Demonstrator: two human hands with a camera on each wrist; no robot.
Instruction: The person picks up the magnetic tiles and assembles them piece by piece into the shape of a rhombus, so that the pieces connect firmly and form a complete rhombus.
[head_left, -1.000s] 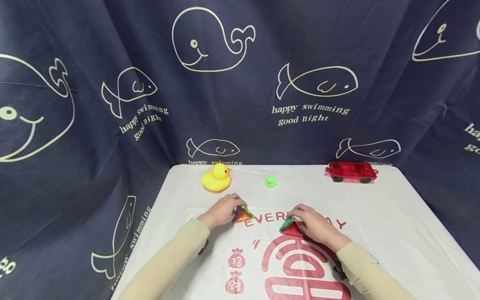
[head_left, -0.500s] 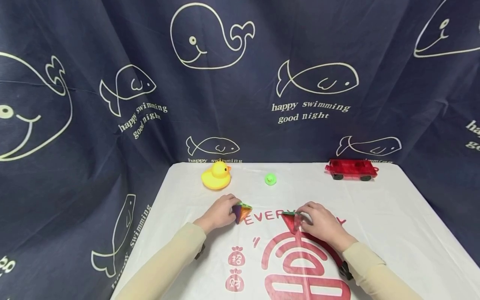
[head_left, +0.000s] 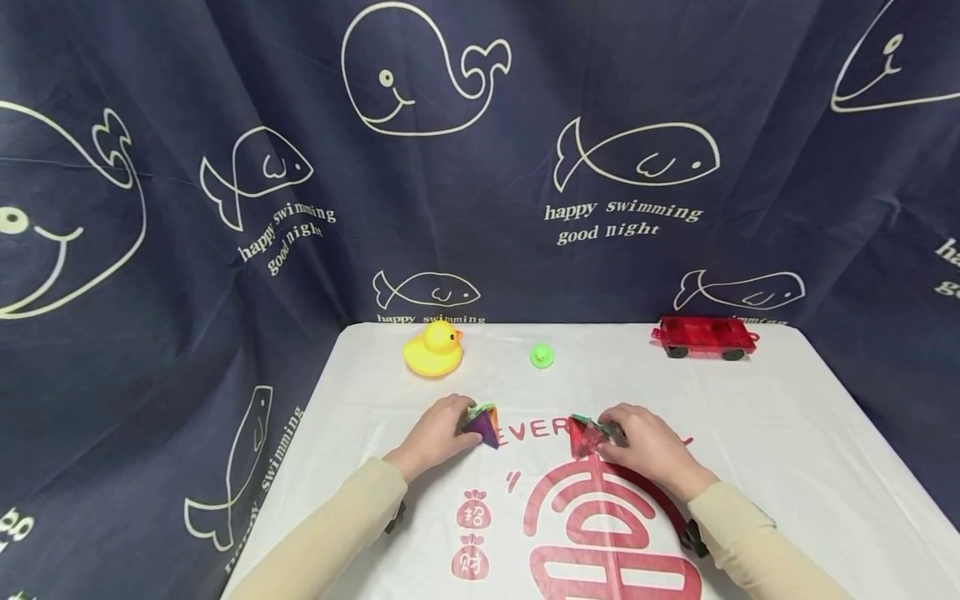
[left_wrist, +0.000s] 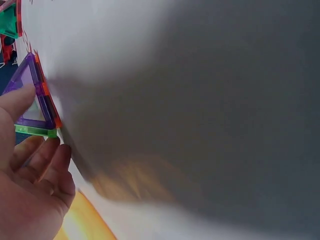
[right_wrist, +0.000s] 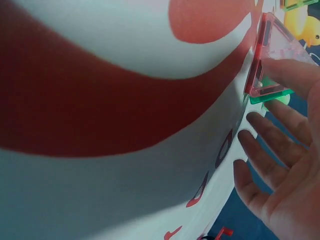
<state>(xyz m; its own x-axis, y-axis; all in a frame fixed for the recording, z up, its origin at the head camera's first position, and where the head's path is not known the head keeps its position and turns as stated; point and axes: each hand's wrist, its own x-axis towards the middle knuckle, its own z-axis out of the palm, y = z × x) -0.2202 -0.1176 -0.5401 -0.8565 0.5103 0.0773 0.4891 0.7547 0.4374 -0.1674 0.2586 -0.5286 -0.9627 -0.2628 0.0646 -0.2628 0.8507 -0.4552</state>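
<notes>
My left hand (head_left: pixel 435 435) pinches a small pyramid of see-through magnetic tiles (head_left: pixel 483 425). Its purple face (left_wrist: pixel 47 110) is under my thumb in the left wrist view, with an orange edge behind and a green tile at the fingertips. To the right, a second magnetic tile pyramid (head_left: pixel 582 438), red and green, sits between thumb and fingers of my right hand (head_left: pixel 647 440). The right wrist view has the thumb on its red-framed face (right_wrist: pixel 261 75), while the other fingers spread below the green tile (right_wrist: pixel 272 96). A gap separates the two pyramids.
A yellow rubber duck (head_left: pixel 433 350) stands at the back left of the white-covered table (head_left: pixel 375 533). Behind the gap sits a small green duck (head_left: pixel 542 356). A red toy car base on wheels (head_left: pixel 705 337) is at the back right. Dark printed curtain (head_left: pixel 480 208) hangs behind.
Both pyramids have been turned in the fingers: the left one now shows its purple face, the right one its red face with the green at the top. My right hand has shifted slightly right.
</notes>
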